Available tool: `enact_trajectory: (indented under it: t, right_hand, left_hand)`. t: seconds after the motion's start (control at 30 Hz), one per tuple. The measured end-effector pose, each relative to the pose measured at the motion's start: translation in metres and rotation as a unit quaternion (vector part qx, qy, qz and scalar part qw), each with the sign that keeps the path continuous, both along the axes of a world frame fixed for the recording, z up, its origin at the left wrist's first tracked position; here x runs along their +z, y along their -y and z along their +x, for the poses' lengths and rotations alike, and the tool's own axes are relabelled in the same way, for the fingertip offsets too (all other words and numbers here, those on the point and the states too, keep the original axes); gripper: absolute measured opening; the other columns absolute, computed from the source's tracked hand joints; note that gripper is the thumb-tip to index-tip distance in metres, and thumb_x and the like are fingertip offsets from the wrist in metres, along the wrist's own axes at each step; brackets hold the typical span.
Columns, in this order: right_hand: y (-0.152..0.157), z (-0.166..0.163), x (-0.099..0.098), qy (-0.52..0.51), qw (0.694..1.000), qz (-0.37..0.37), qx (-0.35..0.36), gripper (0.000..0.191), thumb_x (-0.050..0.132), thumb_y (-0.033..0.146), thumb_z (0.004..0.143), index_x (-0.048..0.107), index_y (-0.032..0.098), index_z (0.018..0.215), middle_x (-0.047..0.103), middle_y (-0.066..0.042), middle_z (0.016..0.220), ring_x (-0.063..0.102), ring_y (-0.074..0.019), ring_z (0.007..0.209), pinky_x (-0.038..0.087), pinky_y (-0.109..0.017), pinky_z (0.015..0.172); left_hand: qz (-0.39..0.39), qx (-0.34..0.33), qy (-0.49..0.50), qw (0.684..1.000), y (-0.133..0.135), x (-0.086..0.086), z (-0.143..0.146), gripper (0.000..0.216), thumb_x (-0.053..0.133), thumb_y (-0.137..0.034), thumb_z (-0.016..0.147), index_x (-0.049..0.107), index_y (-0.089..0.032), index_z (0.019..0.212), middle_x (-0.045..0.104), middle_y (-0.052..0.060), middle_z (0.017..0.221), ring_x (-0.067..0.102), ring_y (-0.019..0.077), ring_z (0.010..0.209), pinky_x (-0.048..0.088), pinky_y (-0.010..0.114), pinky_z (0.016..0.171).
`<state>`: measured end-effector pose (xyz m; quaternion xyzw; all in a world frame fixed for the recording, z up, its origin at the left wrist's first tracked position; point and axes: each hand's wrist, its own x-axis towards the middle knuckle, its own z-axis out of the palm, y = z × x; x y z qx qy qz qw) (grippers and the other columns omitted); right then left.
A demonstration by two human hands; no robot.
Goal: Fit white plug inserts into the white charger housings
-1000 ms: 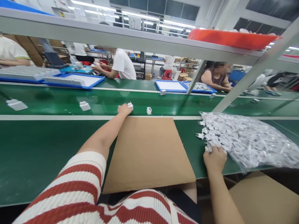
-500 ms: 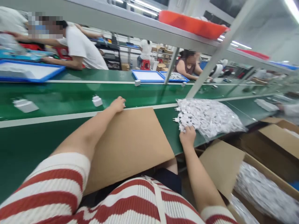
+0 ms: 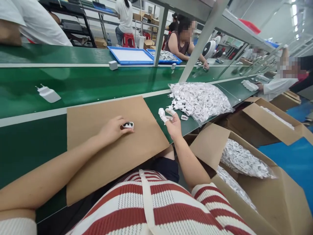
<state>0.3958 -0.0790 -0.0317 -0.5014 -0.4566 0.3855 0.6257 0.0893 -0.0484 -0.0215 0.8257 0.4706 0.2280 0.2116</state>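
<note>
Over the flat cardboard sheet, my left hand pinches a white charger housing, its open end showing dark parts inside. My right hand is just past the sheet's right edge, fingers curled around a small white plastic plug piece. White coverings seem to sit on some of its fingertips. Beside that hand lies a clear bag full of white plug pieces, some spilling from its open left end. One loose piece rests on the green bench near the bag.
White chargers stand along the green conveyor. Blue-rimmed trays lie beyond it. Metal posts rise behind the bag. Open cartons with bagged parts stand at my right. Other people work across and along the line.
My left hand came back from the conveyor edge and now holds a charger housing. My right hand moved left from the bag with a white piece. The view has turned right.
</note>
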Motion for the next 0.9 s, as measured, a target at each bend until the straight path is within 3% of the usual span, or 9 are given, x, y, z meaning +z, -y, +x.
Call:
enact_trajectory:
  t: [0.07, 0.2, 0.37, 0.57, 0.67, 0.77, 0.9]
  right_hand:
    - [0.002, -0.009, 0.01, -0.107, 0.989, -0.05, 0.084, 0.056, 0.075, 0.038, 0.078, 0.061, 0.031, 0.132, 0.071, -0.002, 0.129, 0.07, -0.0161, 0.098, 0.059, -0.029, 0.081]
    - [0.006, -0.02, 0.02, -0.225, 0.937, -0.143, 0.224, 0.038, 0.072, 0.039, 0.083, 0.067, 0.029, 0.12, 0.076, -0.001, 0.116, 0.073, -0.0173, 0.1, 0.062, -0.032, 0.087]
    - [0.009, -0.039, 0.018, -0.255, 0.926, -0.162, 0.229, 0.026, 0.074, 0.037, 0.088, 0.068, 0.029, 0.113, 0.077, 0.001, 0.114, 0.073, -0.0163, 0.11, 0.062, -0.03, 0.098]
    - [0.009, -0.054, 0.018, -0.271, 0.904, -0.222, 0.243, 0.017, 0.068, 0.033, 0.096, 0.068, 0.029, 0.112, 0.076, 0.003, 0.104, 0.075, -0.012, 0.092, 0.065, -0.025, 0.086]
    - [0.011, -0.059, 0.019, -0.249, 0.917, -0.215, 0.226, 0.021, 0.076, 0.031, 0.09, 0.068, 0.027, 0.109, 0.078, 0.001, 0.101, 0.076, -0.0151, 0.093, 0.066, -0.028, 0.082]
    - [0.014, -0.064, 0.017, -0.183, 0.937, -0.203, 0.219, 0.033, 0.078, 0.042, 0.087, 0.066, 0.027, 0.114, 0.078, -0.002, 0.107, 0.077, -0.0189, 0.094, 0.066, -0.031, 0.075]
    - [0.019, -0.076, 0.013, 0.013, 0.983, -0.11, 0.146, 0.035, 0.078, 0.048, 0.086, 0.07, 0.028, 0.113, 0.069, -0.006, 0.131, 0.073, -0.0222, 0.107, 0.064, -0.035, 0.08]
  left_hand:
    - [-0.029, -0.006, 0.046, 0.999, 0.005, -0.002, 0.002, 0.049, 0.066, -0.067, 0.089, 0.075, -0.026, 0.115, 0.069, 0.007, 0.115, 0.064, 0.026, 0.094, 0.049, 0.035, 0.081]
    - [-0.071, -0.002, 0.117, 0.991, 0.008, -0.008, 0.002, 0.051, 0.068, -0.06, 0.089, 0.072, -0.025, 0.126, 0.072, 0.007, 0.116, 0.064, 0.0229, 0.083, 0.051, 0.033, 0.075]
    - [-0.076, 0.005, 0.14, 0.987, 0.013, -0.015, 0.005, 0.054, 0.069, -0.06, 0.089, 0.072, -0.022, 0.128, 0.073, 0.007, 0.108, 0.062, 0.02, 0.076, 0.05, 0.032, 0.075]
    - [-0.07, -0.012, 0.152, 0.986, 0.014, -0.014, 0.005, 0.054, 0.067, -0.06, 0.091, 0.072, -0.021, 0.127, 0.072, 0.007, 0.101, 0.06, 0.0188, 0.073, 0.049, 0.031, 0.072]
    - [-0.075, -0.021, 0.161, 0.984, 0.014, -0.014, 0.004, 0.054, 0.067, -0.061, 0.092, 0.072, -0.021, 0.127, 0.072, 0.006, 0.098, 0.059, 0.0182, 0.072, 0.049, 0.03, 0.07]
    - [-0.077, -0.017, 0.173, 0.982, 0.015, -0.015, 0.006, 0.055, 0.067, -0.06, 0.091, 0.072, -0.02, 0.127, 0.072, 0.007, 0.097, 0.06, 0.0181, 0.071, 0.049, 0.03, 0.07]
    - [-0.087, -0.006, 0.192, 0.978, 0.017, -0.016, 0.009, 0.054, 0.07, -0.058, 0.089, 0.073, -0.02, 0.127, 0.072, 0.006, 0.095, 0.058, 0.0172, 0.069, 0.047, 0.029, 0.067]
